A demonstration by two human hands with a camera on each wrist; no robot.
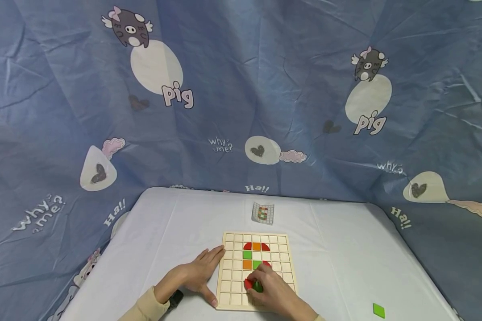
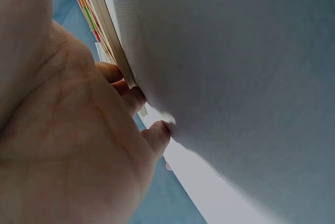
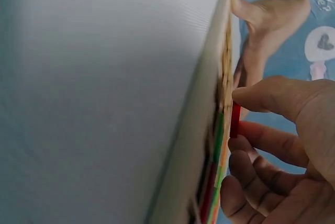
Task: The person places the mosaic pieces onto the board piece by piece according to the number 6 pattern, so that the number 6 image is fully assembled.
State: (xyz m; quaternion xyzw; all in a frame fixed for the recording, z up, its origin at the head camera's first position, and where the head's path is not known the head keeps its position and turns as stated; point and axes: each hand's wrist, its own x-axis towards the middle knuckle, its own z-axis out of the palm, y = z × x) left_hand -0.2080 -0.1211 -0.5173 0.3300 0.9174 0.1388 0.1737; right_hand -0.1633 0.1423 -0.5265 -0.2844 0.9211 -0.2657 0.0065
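Note:
A wooden grid board point(image 1: 227, 275) lies on the white table. Red rounded pieces point(image 1: 247, 246), orange squares point(image 1: 247, 265) and green squares point(image 1: 247, 255) sit in its cells. My left hand point(image 1: 201, 273) has its fingers spread and touches the board's left edge, thumb near the front corner. Over the front middle of the board, my right hand point(image 1: 272, 289) pinches a red piece point(image 3: 236, 120) between thumb and index finger. A dark green piece point(image 1: 258, 286) shows beside it, partly covered by the fingers. Part of the board is hidden under my right hand.
Behind the board lies a small printed card point(image 1: 263, 213) with a coloured grid pattern. A loose green tile point(image 1: 379, 310) is at the table's front right. A blue patterned cloth point(image 1: 225, 111) hangs around the table's back and sides.

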